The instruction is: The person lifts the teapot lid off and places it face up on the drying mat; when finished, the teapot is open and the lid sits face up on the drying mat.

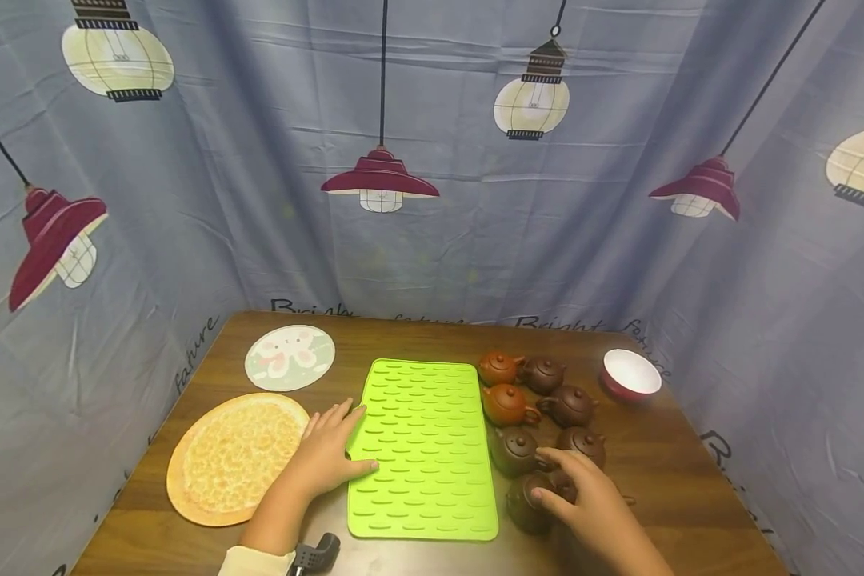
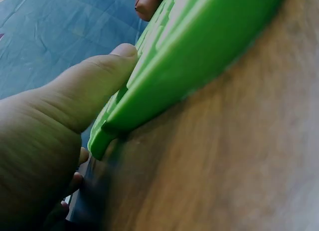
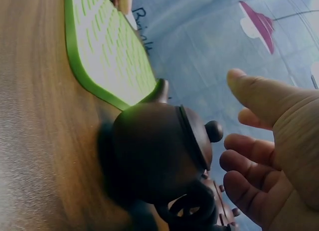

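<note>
My left hand rests at the left edge of a bright green silicone mat, its fingers spread and its thumb lying on the ribbed top. Over the front of a cluster of small clay teapots is my right hand, thumb and fingers apart. Nearest to it sits a dark brown teapot; in the right wrist view a gap shows between the fingertips and its lid knob. More dark teapots and two reddish-orange ones stand along the mat's right side, partly hidden by the hand.
A pizza-patterned round mat lies left of my left forearm, with a round bunny-print mat behind it. At the back right stands a red bowl with a white inside. A lamp-print curtain surrounds the wooden table.
</note>
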`<state>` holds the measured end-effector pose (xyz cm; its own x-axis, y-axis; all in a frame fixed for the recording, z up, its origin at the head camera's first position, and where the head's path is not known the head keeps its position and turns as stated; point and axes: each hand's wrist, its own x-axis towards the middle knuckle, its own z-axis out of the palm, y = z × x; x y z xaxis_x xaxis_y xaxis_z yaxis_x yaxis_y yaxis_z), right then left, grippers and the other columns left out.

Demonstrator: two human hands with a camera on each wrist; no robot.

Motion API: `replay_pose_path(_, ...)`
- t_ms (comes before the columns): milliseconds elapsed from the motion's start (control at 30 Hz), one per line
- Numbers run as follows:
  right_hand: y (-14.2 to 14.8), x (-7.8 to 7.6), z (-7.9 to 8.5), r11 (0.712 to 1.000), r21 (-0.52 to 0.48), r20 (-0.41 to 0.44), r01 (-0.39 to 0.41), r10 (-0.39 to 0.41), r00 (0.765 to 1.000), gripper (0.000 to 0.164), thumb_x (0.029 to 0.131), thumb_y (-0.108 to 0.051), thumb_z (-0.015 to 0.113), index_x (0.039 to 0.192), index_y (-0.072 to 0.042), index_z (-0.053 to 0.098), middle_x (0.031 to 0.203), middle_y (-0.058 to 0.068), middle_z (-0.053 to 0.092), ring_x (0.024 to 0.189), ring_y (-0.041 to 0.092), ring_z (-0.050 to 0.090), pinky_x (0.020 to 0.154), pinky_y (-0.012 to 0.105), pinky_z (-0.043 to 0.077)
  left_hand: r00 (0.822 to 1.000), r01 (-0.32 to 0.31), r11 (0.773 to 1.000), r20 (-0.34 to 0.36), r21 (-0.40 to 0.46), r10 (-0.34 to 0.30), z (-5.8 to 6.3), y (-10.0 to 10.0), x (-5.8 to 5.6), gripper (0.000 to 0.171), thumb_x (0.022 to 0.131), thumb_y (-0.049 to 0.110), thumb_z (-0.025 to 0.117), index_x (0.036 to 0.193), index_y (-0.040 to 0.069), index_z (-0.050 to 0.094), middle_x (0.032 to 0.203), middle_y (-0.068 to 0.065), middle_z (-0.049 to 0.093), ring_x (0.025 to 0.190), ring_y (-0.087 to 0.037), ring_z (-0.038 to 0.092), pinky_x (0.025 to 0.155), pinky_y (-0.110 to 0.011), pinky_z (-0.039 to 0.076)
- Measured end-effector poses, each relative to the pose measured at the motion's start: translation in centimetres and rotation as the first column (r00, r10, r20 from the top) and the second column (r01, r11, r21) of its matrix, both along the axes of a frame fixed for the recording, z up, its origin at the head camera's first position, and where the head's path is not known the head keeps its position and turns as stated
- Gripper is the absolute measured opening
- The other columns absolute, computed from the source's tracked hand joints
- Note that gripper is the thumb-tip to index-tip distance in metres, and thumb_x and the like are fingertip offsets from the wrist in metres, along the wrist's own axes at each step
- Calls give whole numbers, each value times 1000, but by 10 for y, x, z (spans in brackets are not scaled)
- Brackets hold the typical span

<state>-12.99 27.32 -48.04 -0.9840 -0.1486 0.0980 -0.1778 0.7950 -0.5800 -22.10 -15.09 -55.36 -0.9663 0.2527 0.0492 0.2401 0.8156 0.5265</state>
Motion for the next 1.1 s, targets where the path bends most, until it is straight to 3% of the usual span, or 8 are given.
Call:
replay_pose_path(133,0,3,-3,1000,28,-35,5,-4,999,55,87,-43,84,135,-23,68,126,-8,68,107,14,66,88,40,60,1000,16,999,1,-44,-16,-2,0,2,107,77,70,82,161,18,42,172,-14,29,159,-42,23,129,-65,9)
replay_pose_path(367,3,5,-13,998,1,-109,-70,70,992,30,88,-31,84,116,-26,74,106,-17,64,83,0,54,68,21,52,1000,16,999,-11,-49,-16,-4,-2,3,107,74,71,84,159,17,47,172,-9,31,158,-42,23,128,-65,11)
replay_pose_path(600,2,6,-21,999,18,-152,-33,35,988,26,85,-17,88,103,-32,76,101,-25,63,88,-3,59,75,23,57,999,37,999,25,-13,-37,-1,-4,3,102,74,64,87,156,15,50,172,-8,30,159,-42,21,128,-67,9)
replay_pose_path(933,2,5,-20,996,73,-127,-43,52,991,20,86,-12,85,99,-25,75,100,-18,63,83,-5,54,71,21,56,999,33,999,31,1,-33,-3,-2,4,103,72,64,89,155,14,52,171,-10,32,158,-45,22,126,-71,9)
replay_pose_path(1100,-1,5,-18,997,72,-106,5,3,994,21,87,-13,85,98,-28,75,100,-19,63,87,-4,57,76,22,57,999,24,1000,21,6,-25,-3,-3,4,103,71,63,89,154,14,53,171,-9,32,158,-44,23,126,-71,10)
